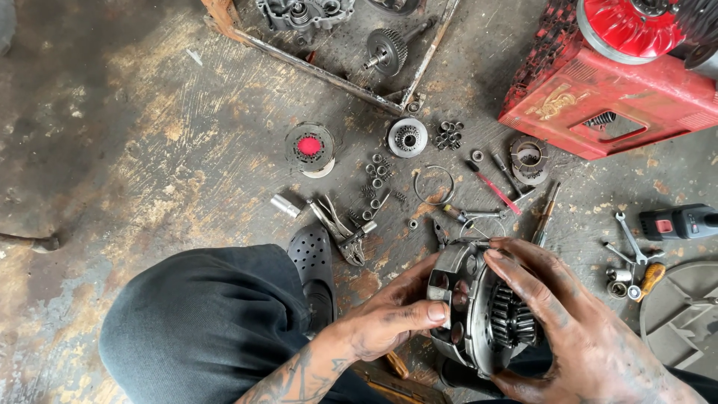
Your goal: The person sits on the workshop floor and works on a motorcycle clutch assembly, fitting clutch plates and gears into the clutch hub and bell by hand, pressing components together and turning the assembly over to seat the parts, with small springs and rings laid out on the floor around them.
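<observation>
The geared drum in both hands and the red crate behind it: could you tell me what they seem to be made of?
Geared drum: apparently cast and machined metal, dull grey with an oily sheen and cut gear teeth. Red crate: probably moulded plastic, with a uniform red colour, lattice walls and a scuffed, dirty surface.

Stained, worn concrete floor (134,135), daylight

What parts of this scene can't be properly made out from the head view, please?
- Clutch basket: its far side and lower edge are covered by the left hand and right hand.
- Red machine: cut off by the top and right edges.
- Small springs and washers: too small to count.
- Round plate: cut off by the right edge.
</observation>
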